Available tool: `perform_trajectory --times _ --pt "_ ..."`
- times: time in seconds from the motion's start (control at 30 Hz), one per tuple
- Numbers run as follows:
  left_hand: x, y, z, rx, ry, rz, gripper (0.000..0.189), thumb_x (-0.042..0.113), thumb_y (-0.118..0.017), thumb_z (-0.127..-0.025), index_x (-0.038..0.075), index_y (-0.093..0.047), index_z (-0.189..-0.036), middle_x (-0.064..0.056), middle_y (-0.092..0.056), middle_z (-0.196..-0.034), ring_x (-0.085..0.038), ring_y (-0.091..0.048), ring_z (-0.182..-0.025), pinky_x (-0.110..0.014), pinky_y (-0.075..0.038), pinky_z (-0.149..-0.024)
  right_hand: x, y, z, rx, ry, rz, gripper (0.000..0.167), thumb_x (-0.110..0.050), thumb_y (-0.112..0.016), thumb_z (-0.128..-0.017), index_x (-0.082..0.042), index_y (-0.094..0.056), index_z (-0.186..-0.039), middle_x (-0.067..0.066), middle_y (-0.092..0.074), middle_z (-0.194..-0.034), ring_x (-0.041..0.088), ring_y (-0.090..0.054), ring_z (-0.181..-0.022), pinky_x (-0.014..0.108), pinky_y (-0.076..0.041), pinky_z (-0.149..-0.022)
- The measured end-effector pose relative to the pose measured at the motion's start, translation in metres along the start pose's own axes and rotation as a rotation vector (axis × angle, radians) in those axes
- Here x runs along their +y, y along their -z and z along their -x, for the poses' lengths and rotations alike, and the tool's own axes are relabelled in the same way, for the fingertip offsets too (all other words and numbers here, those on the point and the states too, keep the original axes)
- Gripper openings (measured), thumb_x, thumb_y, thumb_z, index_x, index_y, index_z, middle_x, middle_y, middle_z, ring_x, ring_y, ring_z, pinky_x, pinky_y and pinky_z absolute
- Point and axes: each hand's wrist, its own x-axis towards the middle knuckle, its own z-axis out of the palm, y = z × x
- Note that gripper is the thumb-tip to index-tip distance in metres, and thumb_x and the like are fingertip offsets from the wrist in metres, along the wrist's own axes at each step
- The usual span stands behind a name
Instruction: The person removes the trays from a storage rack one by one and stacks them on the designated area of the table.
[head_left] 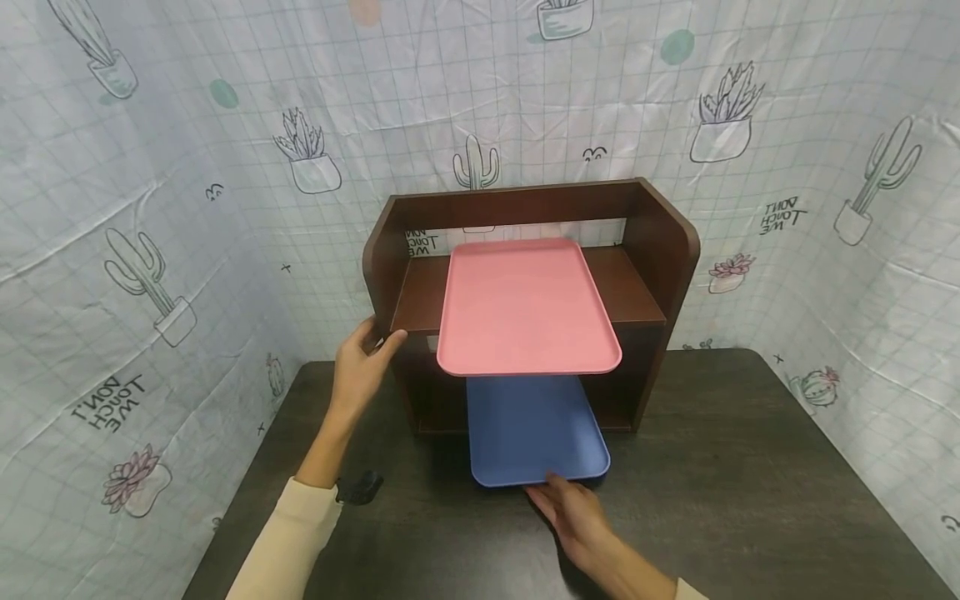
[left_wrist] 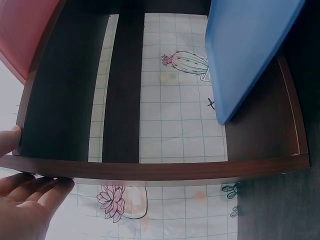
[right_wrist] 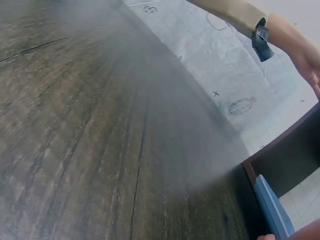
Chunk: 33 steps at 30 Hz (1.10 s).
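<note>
left hand (head_left: 360,371) gripping brown shelf (head_left: 654,242), left side; blue tray (head_left: 536,429) ahead of right hand (head_left: 573,518), which pinches front rim.

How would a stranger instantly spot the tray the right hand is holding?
On the dark table stands a brown shelf unit. Low down, the blue tray juts from it, held in front by the right hand. Its color and lower place set it apart from the pink tray above.

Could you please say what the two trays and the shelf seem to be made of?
The pink tray and blue tray look like matte plastic: even colour, moulded rims. The brown shelf may be satin-finished wood or laminate: flat panels, reddish-brown edges.
</note>
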Motion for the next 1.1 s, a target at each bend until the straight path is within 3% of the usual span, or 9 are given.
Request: perform_trajectory --times 0.13,0.3,0.37,0.47,0.53,0.83,1.1 --pt "0.001 0.0 0.0 -0.004 0.011 0.006 0.06 0.027 -0.077 -0.101 0.0 -0.057 -0.15 -0.024 -0.061 -0.151 -0.034 -0.059 -0.143 -0.039 -0.051 -0.114 -0.004 0.001 -0.002 0.027 0.002 -0.014 0.054 -0.008 -0.043 -0.113 0.028 -0.025 -0.148 0.048 -0.048 -0.146 0.031 -0.067 -0.121 0.036 -0.061 -0.102" --pt "0.001 0.0 0.0 0.0 -0.005 0.011 0.059 0.027 -0.078 -0.1 -0.001 -0.058 -0.149 -0.024 -0.062 -0.149 -0.034 -0.061 -0.142 -0.038 -0.052 -0.113 -0.008 0.003 -0.002 0.062 0.052 0.023 0.034 -0.006 -0.043 -0.112 0.019 -0.038 -0.134 0.027 -0.071 -0.117 0.022 -0.075 -0.106 0.036 -0.064 -0.094" --pt "0.001 0.0 0.0 0.001 -0.015 0.015 0.059 0.027 -0.078 -0.1 0.0 -0.058 -0.148 -0.024 -0.063 -0.148 -0.033 -0.061 -0.141 -0.037 -0.052 -0.113 -0.009 0.002 -0.002 0.079 0.079 0.032 0.031 -0.003 -0.044 -0.11 0.016 -0.038 -0.133 0.022 -0.068 -0.12 0.023 -0.074 -0.108 0.037 -0.064 -0.094" --pt "0.0 0.0 0.0 0.001 -0.022 0.022 0.058 0.027 -0.078 -0.1 -0.001 -0.059 -0.147 -0.024 -0.063 -0.148 -0.033 -0.061 -0.141 -0.036 -0.051 -0.114 -0.011 0.001 -0.002 0.094 0.105 0.024 0.039 -0.001 -0.043 -0.109 0.021 -0.032 -0.139 0.031 -0.052 -0.141 0.029 -0.068 -0.121 0.039 -0.062 -0.1" --pt "-0.001 0.0 -0.001 -0.001 -0.02 0.025 0.058 0.027 -0.078 -0.1 0.0 -0.059 -0.148 -0.023 -0.063 -0.149 -0.033 -0.061 -0.142 -0.036 -0.051 -0.115 -0.013 0.001 -0.002 0.099 0.108 0.009 0.041 0.0 -0.043 -0.108 0.022 -0.031 -0.14 0.033 -0.044 -0.146 0.03 -0.066 -0.123 0.039 -0.061 -0.101" --pt "-0.002 0.0 -0.001 0.0 -0.024 0.04 0.058 0.027 -0.078 -0.1 0.0 -0.058 -0.148 -0.024 -0.062 -0.149 -0.033 -0.06 -0.142 -0.044 -0.05 -0.117 -0.015 0.004 -0.003 0.166 0.131 -0.041 0.02 -0.003 -0.047 -0.11 0.01 -0.039 -0.124 0.026 -0.052 -0.136 0.017 -0.07 -0.11 0.035 -0.062 -0.099" --pt "-0.003 0.0 -0.001 -0.002 -0.015 0.037 0.058 0.027 -0.078 -0.1 0.001 -0.058 -0.148 -0.023 -0.062 -0.15 -0.033 -0.059 -0.144 -0.041 -0.05 -0.117 -0.015 0.005 -0.004 0.233 0.211 -0.077 0.034 -0.004 -0.05 -0.111 0.013 -0.035 -0.136 0.021 -0.049 -0.139 0.008 -0.071 -0.108 0.031 -0.061 -0.1"
